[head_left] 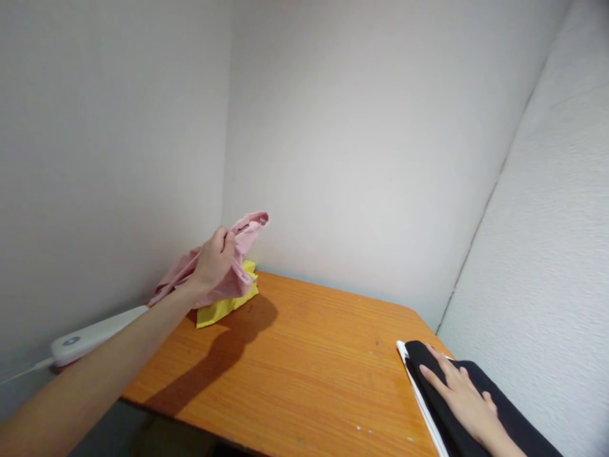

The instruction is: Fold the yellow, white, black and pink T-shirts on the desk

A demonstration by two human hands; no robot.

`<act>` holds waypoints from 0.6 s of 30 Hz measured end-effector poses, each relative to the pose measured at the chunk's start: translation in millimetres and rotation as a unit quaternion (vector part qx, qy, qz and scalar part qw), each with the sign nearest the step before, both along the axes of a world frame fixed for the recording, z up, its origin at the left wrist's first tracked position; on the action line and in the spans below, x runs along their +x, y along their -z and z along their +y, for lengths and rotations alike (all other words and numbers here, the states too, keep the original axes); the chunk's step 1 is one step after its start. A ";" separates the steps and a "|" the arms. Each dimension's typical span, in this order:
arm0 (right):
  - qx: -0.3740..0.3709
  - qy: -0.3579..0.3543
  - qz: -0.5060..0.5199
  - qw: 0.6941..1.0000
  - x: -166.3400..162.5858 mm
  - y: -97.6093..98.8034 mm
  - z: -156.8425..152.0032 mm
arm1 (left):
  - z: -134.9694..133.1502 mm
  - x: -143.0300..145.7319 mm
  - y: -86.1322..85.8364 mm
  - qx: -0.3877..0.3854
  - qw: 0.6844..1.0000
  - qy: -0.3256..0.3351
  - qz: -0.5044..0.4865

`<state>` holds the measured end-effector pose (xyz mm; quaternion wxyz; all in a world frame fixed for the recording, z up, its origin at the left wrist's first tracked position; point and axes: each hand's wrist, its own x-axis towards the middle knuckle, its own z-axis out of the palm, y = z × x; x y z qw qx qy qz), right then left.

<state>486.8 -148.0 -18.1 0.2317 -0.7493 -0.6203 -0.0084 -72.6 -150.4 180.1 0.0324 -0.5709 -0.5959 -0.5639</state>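
Note:
My left hand (217, 255) is closed on a pink cloth garment (233, 282), lifted at the far left of the table; part of it hangs down behind my wrist. Just beneath the garment lies a yellow packet or cloth (223, 310), partly covered. Over on the right, my right hand (459, 390) rests flat with fingers spread on a folded black cloth (431, 365). Under the black cloth, a white layer (421, 406) shows along its left edge; I cannot tell what it is.
A white power strip or long white device (98, 331) with a cable lies along the left wall. The wooden table (309, 355) stands in a corner between pale walls. Its front edge runs across the bottom of the view.

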 end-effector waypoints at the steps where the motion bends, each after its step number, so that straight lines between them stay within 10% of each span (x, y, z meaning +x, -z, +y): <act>1: -0.010 -0.001 -0.005 1.000 -0.8 -1.1 -0.3 | -2.6 8.0 5.8 0.003 0.999 0.040 -0.008; 5: -0.028 0.021 -0.076 0.997 -16.1 -15.8 -9.3 | -15.0 45.3 59.9 -0.053 0.979 0.187 -0.056; 10: 0.153 -0.090 -0.187 0.966 -92.0 -53.0 -47.0 | -26.9 72.8 122.6 -0.128 0.955 0.235 -0.129; 14: 0.088 -0.297 0.054 0.949 -193.8 -70.0 -90.9 | -46.7 93.0 126.9 -0.134 0.935 0.277 -0.178; 18: 0.005 -0.422 0.304 0.854 -278.3 -68.7 -122.1 | -88.6 112.4 114.3 -0.151 0.906 0.357 -0.171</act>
